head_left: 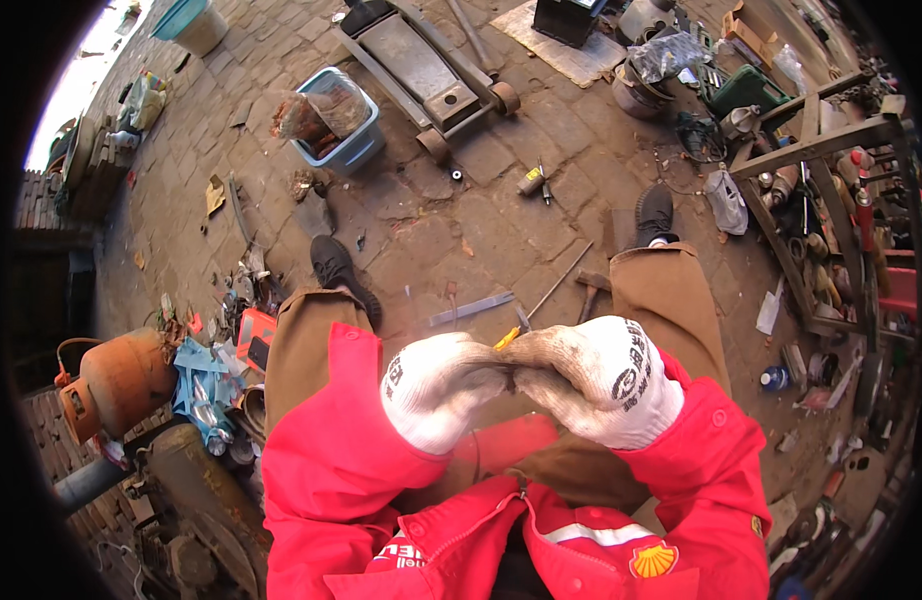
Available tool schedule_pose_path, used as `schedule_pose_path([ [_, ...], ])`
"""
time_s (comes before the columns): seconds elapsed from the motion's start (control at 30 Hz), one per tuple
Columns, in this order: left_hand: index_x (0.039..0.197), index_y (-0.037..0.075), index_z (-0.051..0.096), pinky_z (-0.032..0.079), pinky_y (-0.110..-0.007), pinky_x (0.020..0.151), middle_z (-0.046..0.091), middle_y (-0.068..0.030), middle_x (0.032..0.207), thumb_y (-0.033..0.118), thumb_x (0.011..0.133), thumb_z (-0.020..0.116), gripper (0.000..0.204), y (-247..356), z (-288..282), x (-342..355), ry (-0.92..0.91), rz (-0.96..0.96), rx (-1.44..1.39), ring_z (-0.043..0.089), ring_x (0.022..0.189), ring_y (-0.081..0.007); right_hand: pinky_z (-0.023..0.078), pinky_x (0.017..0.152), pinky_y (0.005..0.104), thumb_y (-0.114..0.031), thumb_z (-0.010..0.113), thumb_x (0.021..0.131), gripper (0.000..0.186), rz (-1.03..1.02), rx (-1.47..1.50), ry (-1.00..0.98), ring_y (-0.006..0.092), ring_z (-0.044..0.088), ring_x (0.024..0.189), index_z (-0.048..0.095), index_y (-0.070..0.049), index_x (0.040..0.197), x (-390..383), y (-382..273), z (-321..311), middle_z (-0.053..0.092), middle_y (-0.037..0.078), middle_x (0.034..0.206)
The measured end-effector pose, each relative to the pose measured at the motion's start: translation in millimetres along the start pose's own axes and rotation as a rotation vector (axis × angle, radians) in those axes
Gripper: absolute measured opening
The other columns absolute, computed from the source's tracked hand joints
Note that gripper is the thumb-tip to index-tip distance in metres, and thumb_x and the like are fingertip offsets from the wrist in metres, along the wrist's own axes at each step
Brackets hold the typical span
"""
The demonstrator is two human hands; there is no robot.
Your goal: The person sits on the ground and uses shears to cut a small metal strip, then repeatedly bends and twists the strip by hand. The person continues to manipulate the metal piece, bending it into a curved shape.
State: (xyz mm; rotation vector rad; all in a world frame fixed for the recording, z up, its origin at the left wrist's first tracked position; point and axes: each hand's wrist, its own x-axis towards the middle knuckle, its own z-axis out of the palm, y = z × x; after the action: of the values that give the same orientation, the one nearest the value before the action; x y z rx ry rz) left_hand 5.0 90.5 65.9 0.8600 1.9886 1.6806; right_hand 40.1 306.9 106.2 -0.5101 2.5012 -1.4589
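Observation:
My left hand (436, 385) and my right hand (581, 375), both in soiled white knit gloves, meet above my lap with fingers curled together. What is between them is mostly hidden. A small yellow piece (508, 337) shows at the top of my fingertips; I cannot tell if it is held or lies behind them. On the paving just beyond are a flat metal bar (471, 308), a thin rod (561, 282) and a hammer (591, 283).
A floor jack (416, 75), blue bin (336, 145) and small yellow-labelled tool (533, 180) lie ahead. An orange gas cylinder (131, 380) and clutter sit at my left. A wooden frame (811, 150) with tools stands at my right.

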Motion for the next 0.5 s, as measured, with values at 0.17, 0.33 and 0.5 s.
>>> schedule_pose_path([
  [0.17, 0.104, -0.002, 0.067, 0.051, -0.038, 0.071, 0.067, -0.0149, 0.086, 0.011, 0.085, 0.066, 0.023, 1.1, 2.6, -4.0, 0.054, -0.034, -0.129, 0.066, 0.078, -0.0320, 0.056, 0.063, 0.0346, -0.005, 0.065, 0.084, 0.025, -0.051, -0.011, 0.006, 0.0287, 0.070, 0.070, 0.067, -0.002, 0.109, 2.6, -0.2, -0.2, 0.071, 0.012, 0.083],
  [0.33, 0.104, -0.003, 0.067, 0.052, -0.036, 0.073, 0.068, -0.0147, 0.088, 0.011, 0.086, 0.065, 0.023, 1.9, 2.4, -6.0, 0.076, -0.044, -0.173, 0.066, 0.080, -0.0309, 0.056, 0.065, 0.0355, -0.005, 0.064, 0.085, 0.024, -0.038, 0.001, -0.035, 0.0304, 0.070, 0.072, 0.067, -0.001, 0.108, 3.9, -2.2, -2.4, 0.071, 0.013, 0.083],
  [0.5, 0.105, -0.002, 0.067, 0.053, -0.035, 0.075, 0.069, -0.0141, 0.089, 0.010, 0.087, 0.065, 0.022, 5.4, 2.6, -5.1, 0.086, -0.098, -0.353, 0.067, 0.083, -0.0299, 0.056, 0.067, 0.0366, -0.006, 0.064, 0.085, 0.024, -0.023, -0.032, -0.032, 0.0323, 0.070, 0.075, 0.067, -0.001, 0.108, 3.2, -2.0, -3.7, 0.070, 0.015, 0.085],
])
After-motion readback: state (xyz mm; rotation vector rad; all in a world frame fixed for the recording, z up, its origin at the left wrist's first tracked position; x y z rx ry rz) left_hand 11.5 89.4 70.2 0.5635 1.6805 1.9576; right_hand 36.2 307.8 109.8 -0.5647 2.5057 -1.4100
